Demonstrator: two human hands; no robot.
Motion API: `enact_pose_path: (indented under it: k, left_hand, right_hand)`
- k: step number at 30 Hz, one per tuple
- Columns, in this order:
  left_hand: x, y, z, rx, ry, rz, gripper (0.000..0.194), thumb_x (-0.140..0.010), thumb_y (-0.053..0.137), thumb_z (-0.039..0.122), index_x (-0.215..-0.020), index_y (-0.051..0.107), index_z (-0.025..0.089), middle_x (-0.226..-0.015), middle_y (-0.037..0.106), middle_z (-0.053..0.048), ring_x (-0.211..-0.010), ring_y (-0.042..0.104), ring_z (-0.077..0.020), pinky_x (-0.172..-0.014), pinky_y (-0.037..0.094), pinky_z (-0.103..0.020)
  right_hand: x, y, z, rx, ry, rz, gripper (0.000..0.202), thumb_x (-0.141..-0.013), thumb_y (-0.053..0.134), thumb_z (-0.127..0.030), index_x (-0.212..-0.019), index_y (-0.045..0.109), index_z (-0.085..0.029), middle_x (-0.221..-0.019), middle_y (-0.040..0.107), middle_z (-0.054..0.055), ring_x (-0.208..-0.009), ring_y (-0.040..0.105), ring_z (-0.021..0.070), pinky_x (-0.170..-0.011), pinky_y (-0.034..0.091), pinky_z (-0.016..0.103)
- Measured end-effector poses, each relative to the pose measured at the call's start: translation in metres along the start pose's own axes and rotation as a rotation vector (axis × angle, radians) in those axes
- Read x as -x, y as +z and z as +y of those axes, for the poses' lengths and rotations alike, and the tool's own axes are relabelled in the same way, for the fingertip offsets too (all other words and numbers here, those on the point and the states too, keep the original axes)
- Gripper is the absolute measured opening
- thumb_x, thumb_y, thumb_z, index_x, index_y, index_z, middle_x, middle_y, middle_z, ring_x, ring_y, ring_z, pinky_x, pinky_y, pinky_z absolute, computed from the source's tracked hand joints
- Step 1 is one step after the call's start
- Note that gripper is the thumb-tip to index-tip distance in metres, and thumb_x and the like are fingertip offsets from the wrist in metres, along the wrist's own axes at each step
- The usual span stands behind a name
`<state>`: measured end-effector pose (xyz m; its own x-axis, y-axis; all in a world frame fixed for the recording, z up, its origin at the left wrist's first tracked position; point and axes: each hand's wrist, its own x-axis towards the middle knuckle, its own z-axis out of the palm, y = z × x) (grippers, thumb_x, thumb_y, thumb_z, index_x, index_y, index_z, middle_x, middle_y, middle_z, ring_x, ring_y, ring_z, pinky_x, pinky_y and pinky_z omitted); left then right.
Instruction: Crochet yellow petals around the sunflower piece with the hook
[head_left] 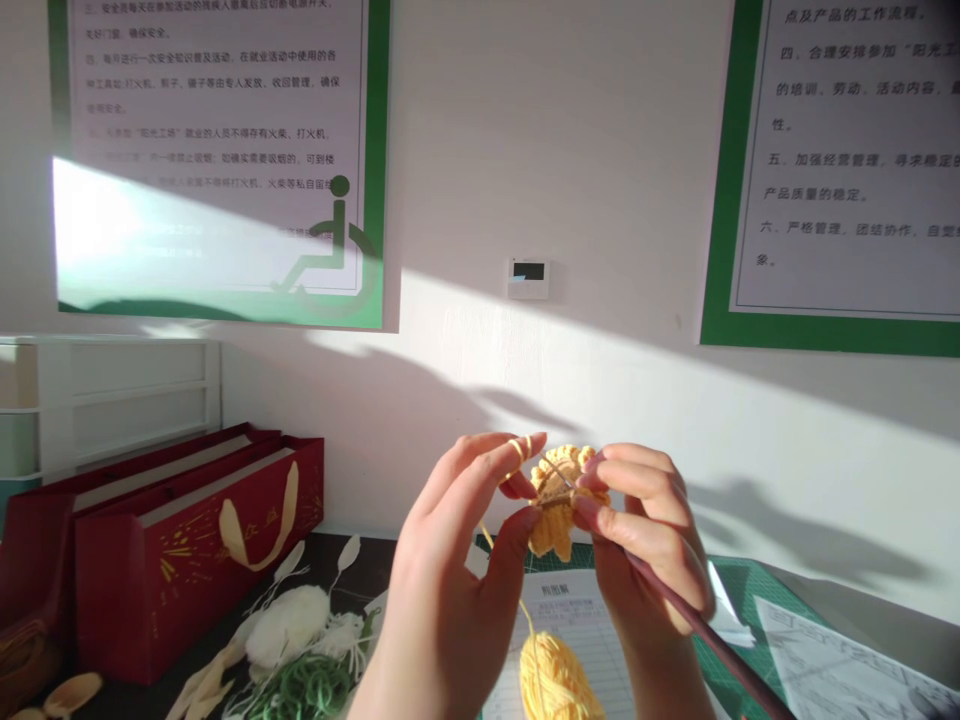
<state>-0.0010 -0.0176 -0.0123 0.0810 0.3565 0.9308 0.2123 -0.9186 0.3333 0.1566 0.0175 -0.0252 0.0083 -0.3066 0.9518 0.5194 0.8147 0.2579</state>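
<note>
Between both hands, raised above the table, is a small yellow crochet piece with a bumpy, petal-like edge. My left hand pinches its left side, and yellow yarn loops round a raised finger. My right hand is closed on a crochet hook with a long dark handle; its thin metal tip lies at the piece, and fingers also touch the piece's right edge. A strand runs down from my left hand to the yellow yarn ball below.
A printed sheet lies under the yarn ball on a green cutting mat, with more paper at right. On the left are red gift bags, white yarn and green yarn. Behind stands a wall with posters.
</note>
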Motion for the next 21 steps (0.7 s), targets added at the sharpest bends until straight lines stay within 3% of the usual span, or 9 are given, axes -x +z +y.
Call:
enact_pose_path:
  k: [5,16,21]
  left_hand:
    - [0.0003,-0.0011,0.0018,-0.202,0.02,-0.008,0.043,-0.089,0.062,-0.002,-0.126,0.064,0.02,-0.111,0.068,-0.003,-0.093,0.065,-0.0093,-0.089,0.054,-0.021]
    - [0.0016,0.003,0.0015,-0.123,0.013,0.035,0.036,-0.091,0.059,0.0,-0.12,0.063,0.022,-0.118,0.07,-0.002,-0.087,0.068,-0.0069,-0.085,0.058,-0.021]
    - [0.002,0.0039,-0.0027,-0.048,-0.001,0.019,0.046,-0.091,0.058,-0.001,-0.129,0.062,0.022,-0.102,0.066,-0.002,-0.09,0.065,-0.0115,-0.086,0.058,-0.027]
  right_hand:
    - [-0.001,-0.0007,-0.0011,0.019,-0.007,-0.016,0.024,-0.086,0.061,0.004,-0.094,0.065,-0.018,-0.099,0.064,0.005,-0.097,0.064,0.0229,-0.074,0.058,0.042]
    - [-0.0019,0.0005,-0.0028,0.054,0.009,-0.002,0.025,-0.086,0.061,0.004,-0.092,0.063,-0.021,-0.099,0.064,0.003,-0.098,0.065,0.0219,-0.074,0.058,0.041]
    - [-0.004,0.0021,-0.0032,0.054,0.012,0.033,0.023,-0.087,0.062,0.002,-0.091,0.064,-0.02,-0.095,0.065,0.002,-0.095,0.065,0.021,-0.071,0.059,0.04]
